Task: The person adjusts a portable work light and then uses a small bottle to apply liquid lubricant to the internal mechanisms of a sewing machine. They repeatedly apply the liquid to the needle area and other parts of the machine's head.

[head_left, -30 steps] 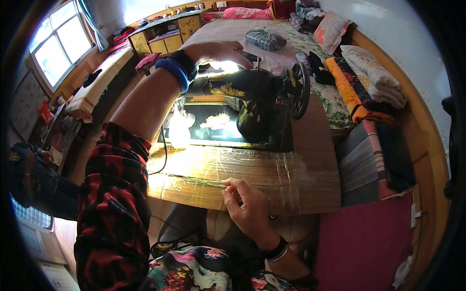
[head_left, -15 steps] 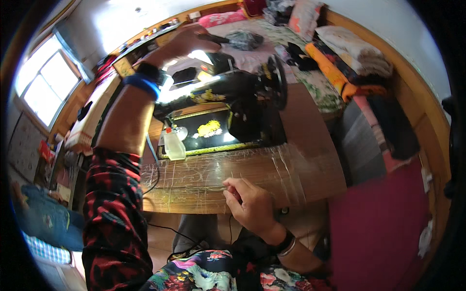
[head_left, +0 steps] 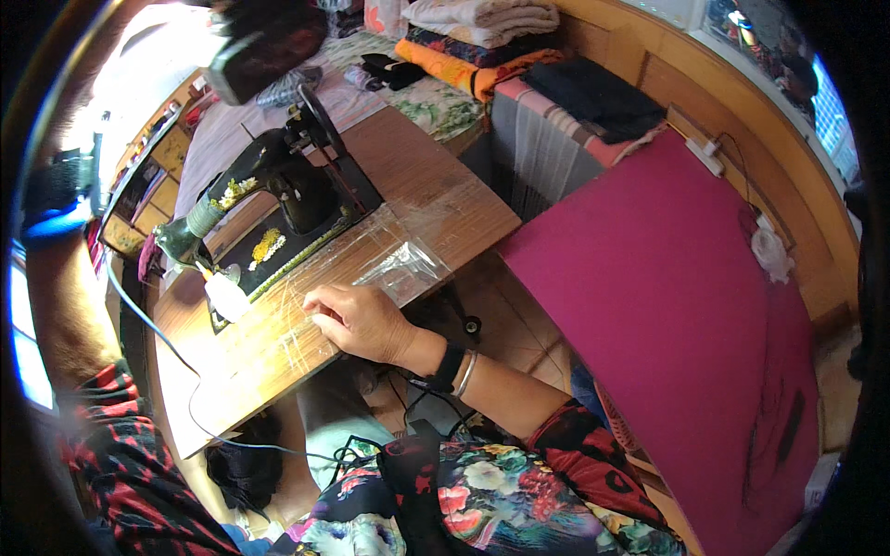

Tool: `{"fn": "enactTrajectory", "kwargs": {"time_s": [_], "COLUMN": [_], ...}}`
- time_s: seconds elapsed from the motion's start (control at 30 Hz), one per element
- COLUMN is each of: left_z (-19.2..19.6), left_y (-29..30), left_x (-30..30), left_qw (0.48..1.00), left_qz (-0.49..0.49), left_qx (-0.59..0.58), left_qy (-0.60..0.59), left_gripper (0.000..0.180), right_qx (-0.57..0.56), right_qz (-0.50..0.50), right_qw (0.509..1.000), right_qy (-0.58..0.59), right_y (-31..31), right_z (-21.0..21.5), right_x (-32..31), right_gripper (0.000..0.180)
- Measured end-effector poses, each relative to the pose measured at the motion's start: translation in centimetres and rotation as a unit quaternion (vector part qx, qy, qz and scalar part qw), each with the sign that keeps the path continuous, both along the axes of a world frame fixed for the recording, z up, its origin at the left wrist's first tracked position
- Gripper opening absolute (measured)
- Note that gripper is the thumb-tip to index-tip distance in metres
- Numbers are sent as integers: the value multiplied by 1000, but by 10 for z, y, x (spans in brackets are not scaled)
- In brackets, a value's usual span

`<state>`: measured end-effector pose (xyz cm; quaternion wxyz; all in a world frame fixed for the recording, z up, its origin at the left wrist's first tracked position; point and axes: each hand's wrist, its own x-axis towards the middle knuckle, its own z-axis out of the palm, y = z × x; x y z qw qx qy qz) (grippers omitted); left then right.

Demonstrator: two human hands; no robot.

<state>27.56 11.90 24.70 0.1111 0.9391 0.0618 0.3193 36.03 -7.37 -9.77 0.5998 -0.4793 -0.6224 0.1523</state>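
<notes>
Two hands logged. The sewing machine (head_left: 297, 199) sits on the counter (head_left: 445, 176), a pale bottle (head_left: 227, 298) beside its base, presumably for easy reach. My right hand (head_left: 366, 322) lies over the near edge, perhaps for steadiness; fingers (head_left: 324, 296) curled in, nothing visible in them. Left hand (head_left: 69, 111) raised; glare, grip undetermined.

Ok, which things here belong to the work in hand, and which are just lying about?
Likely part of it: sewing machine, wooden tabletop beneath the right hand, bottle beside the machine.

Apparently lying about: folded white blanket, orange cloth, dark folded cloth.
</notes>
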Motion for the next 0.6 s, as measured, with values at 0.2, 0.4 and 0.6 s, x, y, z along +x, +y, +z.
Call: {"fn": "enactTrajectory", "kwargs": {"time_s": [0.2, 0.4, 0.6], "left_z": [-63, -146, -192], "left_y": [-110, -203, -234], "left_x": [108, 162, 194], "left_qw": [967, 955, 958], "left_qz": [-252, -234, -253], "left_qx": [-30, -130, -61], "left_qy": [-2, 123, 120], "left_gripper": [57, 63, 73], "right_qx": [32, 4, 7], "right_qz": [39, 59, 34], "right_qw": [999, 997, 997], "right_qy": [-11, -59, -72], "right_y": [-49, -93, -115], "right_z": [-1, -3, -12], "right_x": [-15, -17, -4], "right_gripper": [19, 18, 24]}}
